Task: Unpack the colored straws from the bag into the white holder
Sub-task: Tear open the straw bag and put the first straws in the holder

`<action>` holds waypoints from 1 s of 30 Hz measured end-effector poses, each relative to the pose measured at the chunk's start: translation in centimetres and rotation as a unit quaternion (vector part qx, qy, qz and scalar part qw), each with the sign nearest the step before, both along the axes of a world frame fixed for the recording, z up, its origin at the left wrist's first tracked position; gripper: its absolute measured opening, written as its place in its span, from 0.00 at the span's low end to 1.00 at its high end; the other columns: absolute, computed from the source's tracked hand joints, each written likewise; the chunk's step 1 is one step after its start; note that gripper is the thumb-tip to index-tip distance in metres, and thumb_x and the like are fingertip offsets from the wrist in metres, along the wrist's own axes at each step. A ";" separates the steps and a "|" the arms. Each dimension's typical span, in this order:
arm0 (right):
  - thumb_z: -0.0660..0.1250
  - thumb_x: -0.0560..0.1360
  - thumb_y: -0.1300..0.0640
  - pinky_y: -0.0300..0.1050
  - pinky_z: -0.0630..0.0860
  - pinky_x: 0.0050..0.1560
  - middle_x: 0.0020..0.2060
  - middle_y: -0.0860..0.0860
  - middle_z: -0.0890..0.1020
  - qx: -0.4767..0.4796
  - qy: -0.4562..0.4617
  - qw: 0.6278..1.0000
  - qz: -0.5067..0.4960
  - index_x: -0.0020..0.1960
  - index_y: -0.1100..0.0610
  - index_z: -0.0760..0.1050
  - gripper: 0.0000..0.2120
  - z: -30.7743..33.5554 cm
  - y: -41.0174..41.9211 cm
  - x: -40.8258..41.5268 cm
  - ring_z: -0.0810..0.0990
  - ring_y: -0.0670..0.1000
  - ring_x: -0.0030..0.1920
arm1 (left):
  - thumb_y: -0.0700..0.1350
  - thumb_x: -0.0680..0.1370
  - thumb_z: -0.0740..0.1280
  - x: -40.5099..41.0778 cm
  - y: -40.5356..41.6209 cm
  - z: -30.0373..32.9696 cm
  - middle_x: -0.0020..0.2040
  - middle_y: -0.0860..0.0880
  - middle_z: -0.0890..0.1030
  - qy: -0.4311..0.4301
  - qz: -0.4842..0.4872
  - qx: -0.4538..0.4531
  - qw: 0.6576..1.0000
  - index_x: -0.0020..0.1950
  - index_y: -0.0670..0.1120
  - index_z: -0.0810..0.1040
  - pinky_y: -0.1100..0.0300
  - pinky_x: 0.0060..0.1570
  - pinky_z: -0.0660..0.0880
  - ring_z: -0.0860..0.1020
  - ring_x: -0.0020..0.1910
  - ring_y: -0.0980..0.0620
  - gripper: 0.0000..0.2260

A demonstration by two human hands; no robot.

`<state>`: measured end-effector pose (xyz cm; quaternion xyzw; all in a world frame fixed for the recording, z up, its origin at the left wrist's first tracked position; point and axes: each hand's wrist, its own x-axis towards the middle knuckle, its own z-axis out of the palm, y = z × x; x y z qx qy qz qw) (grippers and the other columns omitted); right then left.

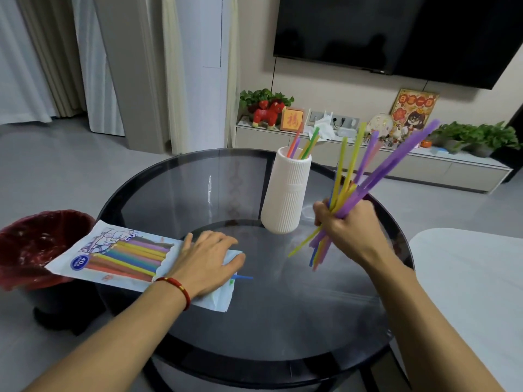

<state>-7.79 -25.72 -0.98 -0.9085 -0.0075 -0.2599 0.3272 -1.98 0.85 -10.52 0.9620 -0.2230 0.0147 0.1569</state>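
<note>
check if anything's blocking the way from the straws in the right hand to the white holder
Nothing visible blocks it. The right hand holds the bundle of straws just right of the white holder, with open air between. A few straws already stand in its mouth, leaving room.

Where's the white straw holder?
The white holder stands upright on the round glass table, centre-right in the head view, just left of the right hand gripping straws.

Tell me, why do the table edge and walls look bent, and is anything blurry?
Head view: the wide-angle lens bows the round glass table and walls; straws in the right hand are slightly smeared; faint glare streaks the glass.
</note>
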 end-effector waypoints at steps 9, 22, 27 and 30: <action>0.65 0.76 0.51 0.55 0.81 0.35 0.26 0.52 0.81 0.074 -0.035 0.996 -0.021 0.32 0.63 0.78 0.19 1.2 0.3 0.6 0.80 0.52 0.29 | 0.62 0.78 0.55 0.1 -0.2 0.0 0.68 0.57 0.73 0.013 0.001 -0.005 1.000 0.69 0.57 0.70 0.40 0.73 0.55 0.64 0.71 0.54 0.22; 0.66 0.81 0.53 0.61 0.82 0.40 0.30 0.60 0.84 0.021 0.033 0.999 -0.002 0.39 0.69 0.78 0.20 -5.2 1.8 1.1 0.84 0.60 0.33 | 0.61 0.78 0.57 -0.1 -0.7 0.1 0.67 0.56 0.73 0.013 -0.001 -0.002 1.000 0.68 0.57 0.71 0.40 0.73 0.56 0.64 0.71 0.53 0.20; 0.67 0.81 0.55 0.57 0.83 0.39 0.29 0.52 0.84 0.081 0.015 0.996 -0.042 0.37 0.63 0.81 0.17 -5.8 1.4 1.2 0.83 0.51 0.31 | 0.60 0.78 0.58 -0.2 -0.5 0.2 0.68 0.55 0.73 0.018 -0.006 -0.005 1.000 0.69 0.57 0.70 0.40 0.74 0.53 0.64 0.71 0.52 0.20; 0.67 0.81 0.57 0.57 0.82 0.36 0.28 0.47 0.81 0.090 0.026 0.995 -0.026 0.36 0.60 0.82 0.16 -5.1 1.5 1.1 0.81 0.48 0.29 | 0.59 0.78 0.59 -0.2 -0.4 0.1 0.68 0.55 0.72 0.018 -0.008 0.000 1.000 0.69 0.57 0.70 0.41 0.74 0.55 0.64 0.71 0.52 0.20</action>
